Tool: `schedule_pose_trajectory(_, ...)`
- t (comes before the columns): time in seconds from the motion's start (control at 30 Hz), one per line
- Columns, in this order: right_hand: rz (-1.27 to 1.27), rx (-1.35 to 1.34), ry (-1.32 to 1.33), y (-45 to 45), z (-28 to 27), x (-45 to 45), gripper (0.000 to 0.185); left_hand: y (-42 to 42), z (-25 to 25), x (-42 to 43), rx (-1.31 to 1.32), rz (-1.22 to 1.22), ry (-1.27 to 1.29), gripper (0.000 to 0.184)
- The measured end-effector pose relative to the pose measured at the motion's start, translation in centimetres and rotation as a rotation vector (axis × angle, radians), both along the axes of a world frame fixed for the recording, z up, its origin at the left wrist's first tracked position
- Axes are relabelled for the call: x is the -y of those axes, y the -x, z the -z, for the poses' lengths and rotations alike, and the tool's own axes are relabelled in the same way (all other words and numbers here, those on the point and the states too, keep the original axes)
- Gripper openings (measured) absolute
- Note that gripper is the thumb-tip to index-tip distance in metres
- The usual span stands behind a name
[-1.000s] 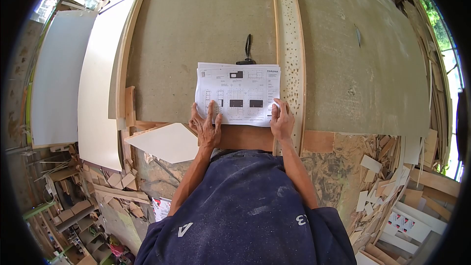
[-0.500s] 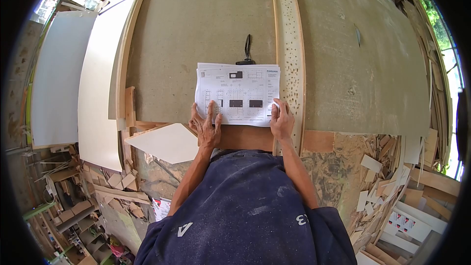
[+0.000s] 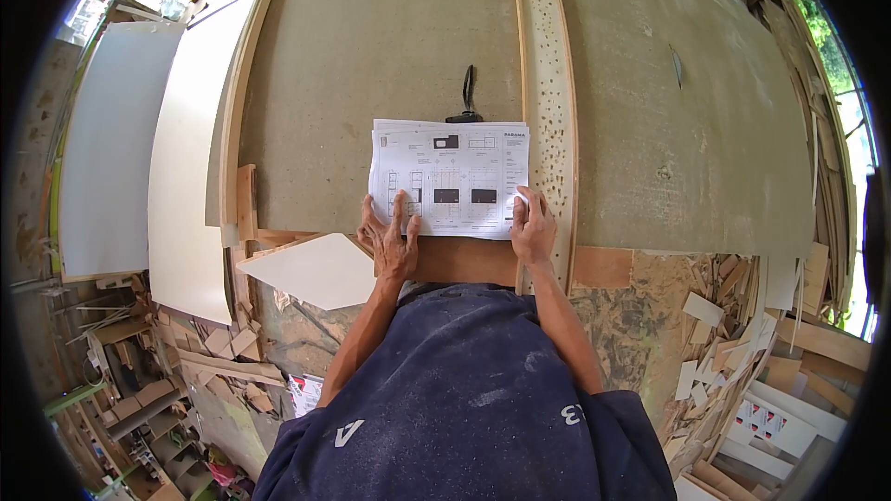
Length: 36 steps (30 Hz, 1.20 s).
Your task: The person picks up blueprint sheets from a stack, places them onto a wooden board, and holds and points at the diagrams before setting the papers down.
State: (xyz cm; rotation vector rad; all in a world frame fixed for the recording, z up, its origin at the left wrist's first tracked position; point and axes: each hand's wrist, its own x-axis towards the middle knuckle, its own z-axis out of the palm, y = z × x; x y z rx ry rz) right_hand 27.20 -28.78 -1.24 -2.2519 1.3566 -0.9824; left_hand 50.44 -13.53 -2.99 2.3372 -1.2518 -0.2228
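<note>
A stack of printed drawing sheets (image 3: 450,167) lies on the greenish-grey board of the worktable, its top page showing plans and dark rectangles. My left hand (image 3: 393,239) rests on the lower left corner of the stack, fingers spread over the paper. At the lower right edge, my right hand (image 3: 534,227) grips the sheets, thumb on the page and fingers curled at the side. Just beyond the top edge of the paper sits a small black object with a strap loop (image 3: 465,114); its kind is unclear.
A pale strip full of holes (image 3: 546,46) runs lengthwise between two board surfaces. White panels (image 3: 190,167) stand at the left, and a pointed white offcut (image 3: 311,271) juts out near my left forearm. Wood scraps (image 3: 719,315) are heaped low on both sides.
</note>
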Motion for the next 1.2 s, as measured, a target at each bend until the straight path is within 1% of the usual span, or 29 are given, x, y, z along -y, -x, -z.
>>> schedule_pose_trajectory(0.17,-0.002,0.007,-0.004,0.00,0.08,0.02,0.019,0.05,-0.11,0.00,-0.034,0.000,0.006,0.057)
schedule_pose_trajectory(0.23,-0.002,0.011,0.000,0.00,0.13,0.04,0.019,0.03,-0.05,0.04,0.012,0.001,0.006,0.058)
schedule_pose_trajectory(0.33,0.000,0.004,-0.040,0.05,0.16,-0.02,0.020,0.05,-0.01,0.03,0.011,-0.002,0.016,0.058)
schedule_pose_trajectory(1.07,-0.007,0.004,-0.005,0.05,0.08,-0.02,0.019,0.01,0.15,-0.05,-0.005,-0.004,0.025,0.057)
schedule_pose_trajectory(1.13,0.004,0.020,-0.067,0.04,0.02,-0.11,0.019,0.00,0.13,-0.05,-0.001,-0.002,0.021,0.057)
schedule_pose_trajectory(1.2,0.002,0.018,-0.059,0.02,-0.07,-0.11,0.019,0.01,0.09,-0.06,0.001,-0.002,0.021,0.057)
